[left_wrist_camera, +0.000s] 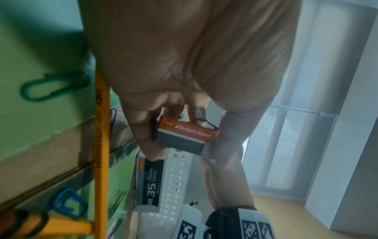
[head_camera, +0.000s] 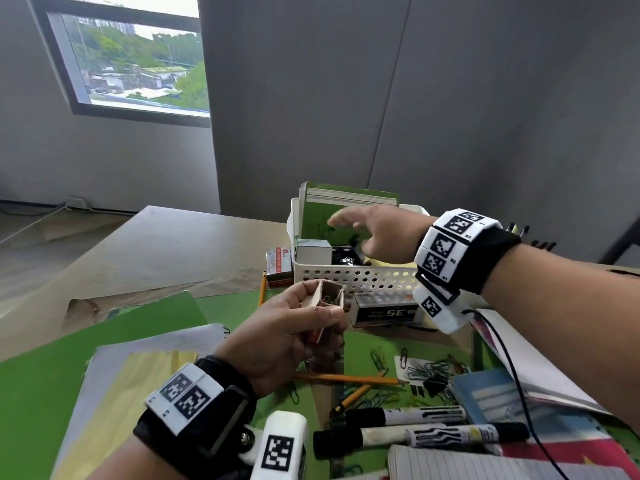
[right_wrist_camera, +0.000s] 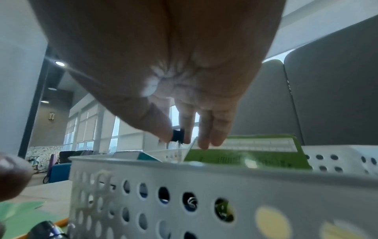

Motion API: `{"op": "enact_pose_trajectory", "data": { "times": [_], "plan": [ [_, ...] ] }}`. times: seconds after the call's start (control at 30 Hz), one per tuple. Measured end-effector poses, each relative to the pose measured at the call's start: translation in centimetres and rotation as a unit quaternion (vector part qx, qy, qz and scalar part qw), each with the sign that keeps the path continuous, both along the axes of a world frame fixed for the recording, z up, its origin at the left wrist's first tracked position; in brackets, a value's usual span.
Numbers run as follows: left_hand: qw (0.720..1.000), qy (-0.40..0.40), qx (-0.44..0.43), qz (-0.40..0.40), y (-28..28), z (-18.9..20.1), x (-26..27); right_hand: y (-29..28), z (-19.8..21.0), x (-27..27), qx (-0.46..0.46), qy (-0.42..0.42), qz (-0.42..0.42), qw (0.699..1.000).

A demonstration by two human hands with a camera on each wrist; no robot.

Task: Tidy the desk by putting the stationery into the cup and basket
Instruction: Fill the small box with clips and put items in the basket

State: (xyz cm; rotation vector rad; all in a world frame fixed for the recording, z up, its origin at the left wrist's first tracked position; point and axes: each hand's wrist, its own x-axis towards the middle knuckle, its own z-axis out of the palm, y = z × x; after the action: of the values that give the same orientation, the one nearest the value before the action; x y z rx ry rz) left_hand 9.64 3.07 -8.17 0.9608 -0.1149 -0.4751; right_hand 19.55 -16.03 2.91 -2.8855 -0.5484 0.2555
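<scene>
While a small black binder clip (right_wrist_camera: 177,135) is pinched between thumb and forefinger of the right hand (head_camera: 377,233) just above the white basket (head_camera: 349,277), an open paper-clip box (head_camera: 327,299) is gripped in the curled fingers of the left hand (head_camera: 291,336). The clip is judged light, stiff and springy, best taken by its body; the thin card box is likely crushed if squeezed, so its side walls are favoured. Below the fingers, three markers (head_camera: 408,415), two pencils (head_camera: 346,378) and one staple box (head_camera: 386,311) are counted.
</scene>
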Motion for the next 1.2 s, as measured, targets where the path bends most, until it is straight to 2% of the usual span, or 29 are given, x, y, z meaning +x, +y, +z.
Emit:
{"op": "enact_pose_trajectory", "data": {
  "times": [0.1, 0.17, 0.2, 0.27, 0.33, 0.37, 0.47, 0.63, 0.9, 1.07, 1.2],
  "plan": [
    [1.000, -0.005, 0.003, 0.002, -0.1, 0.0, 0.0, -0.7, 0.7, -2.1, -0.035, -0.103, 0.049, 0.993],
    [1.000, -0.007, 0.004, 0.009, -0.1, 0.1, 0.1, -1.2, 0.8, -4.4, -0.046, -0.131, 0.077, 0.987],
    [1.000, -0.007, -0.001, 0.016, 0.0, 0.1, 0.1, -1.5, 0.7, -5.7, -0.058, -0.110, 0.089, 0.988],
    [0.999, -0.007, -0.024, 0.037, 0.1, 0.2, 0.3, -1.5, 0.3, -8.6, -0.089, 0.003, 0.101, 0.991],
    [0.997, -0.007, -0.049, 0.055, 0.2, 0.4, 0.3, -1.4, -1.0, -10.6, -0.127, 0.102, 0.117, 0.980],
    [0.996, -0.009, -0.058, 0.061, 0.3, 0.5, 0.3, -1.3, -1.8, -11.1, -0.147, 0.122, 0.124, 0.974],
    [0.994, -0.015, -0.072, 0.074, 0.4, 0.6, 0.2, -1.1, -4.1, -11.4, -0.188, 0.084, 0.156, 0.966],
    [0.991, -0.009, -0.098, 0.089, 0.7, 0.6, 0.1, -1.1, -5.1, -11.6, -0.180, 0.046, 0.185, 0.965],
    [0.986, -0.008, -0.133, 0.101, 0.8, 0.7, 0.2, -1.7, -2.9, -10.8, -0.183, 0.055, 0.160, 0.968],
    [0.978, -0.022, -0.186, 0.090, 0.9, 0.9, 0.2, -4.8, 1.7, -7.7, -0.191, -0.011, 0.057, 0.980],
    [0.980, -0.026, -0.181, 0.079, 0.7, 0.9, 0.2, -6.8, 3.5, -3.9, -0.171, -0.064, 0.000, 0.983]
  ]
}}
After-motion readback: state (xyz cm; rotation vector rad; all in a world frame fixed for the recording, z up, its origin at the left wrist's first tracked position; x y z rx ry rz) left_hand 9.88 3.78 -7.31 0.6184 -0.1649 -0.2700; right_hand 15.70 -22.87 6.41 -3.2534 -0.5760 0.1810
